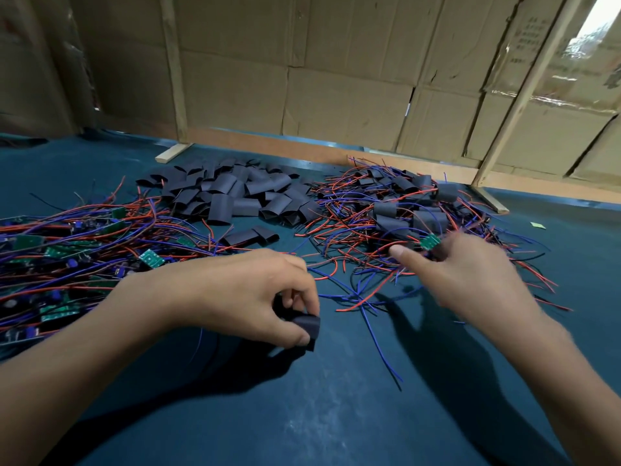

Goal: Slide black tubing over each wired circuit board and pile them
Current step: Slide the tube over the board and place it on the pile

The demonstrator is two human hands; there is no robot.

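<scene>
Left hand (255, 294) pinching a black tubing piece (307, 327) low over the blue mat (336, 415); right hand (470, 274), blurred, holding a green circuit board (430, 242) at the finished pile (403, 210). Best squeezed open, wires fed first.

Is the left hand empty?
No, the left hand pinches a piece of black tubing between thumb and fingers.

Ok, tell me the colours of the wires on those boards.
Red and blue wires, a few black; the head view shows them across both piles.
</scene>
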